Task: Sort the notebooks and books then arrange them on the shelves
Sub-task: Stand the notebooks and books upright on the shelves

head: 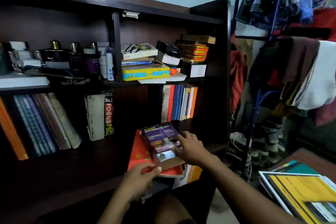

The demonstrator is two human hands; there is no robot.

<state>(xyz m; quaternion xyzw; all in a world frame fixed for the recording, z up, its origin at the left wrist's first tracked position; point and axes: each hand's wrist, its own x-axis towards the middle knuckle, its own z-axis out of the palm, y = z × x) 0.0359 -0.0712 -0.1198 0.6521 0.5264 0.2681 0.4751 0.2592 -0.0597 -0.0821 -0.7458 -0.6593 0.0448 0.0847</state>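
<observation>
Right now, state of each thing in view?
Purple book: flat on the orange book, right hand resting on it.
Orange book: flat on the shelf edge, left hand gripping its near edge.
Upright books: standing in a row.
Yellow case: closed.
Floor stack: lying flat.

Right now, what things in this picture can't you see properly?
- Purple book: head view, the cover words are too small and blurred to read.
- Red book: mostly covered by the purple book and the left hand.
- Yellow book: blurred and cut off by the picture's bottom right edge.
- Bottles: labels too dark and small to read.
- Right hand: its fingertips are motion-blurred.
</observation>
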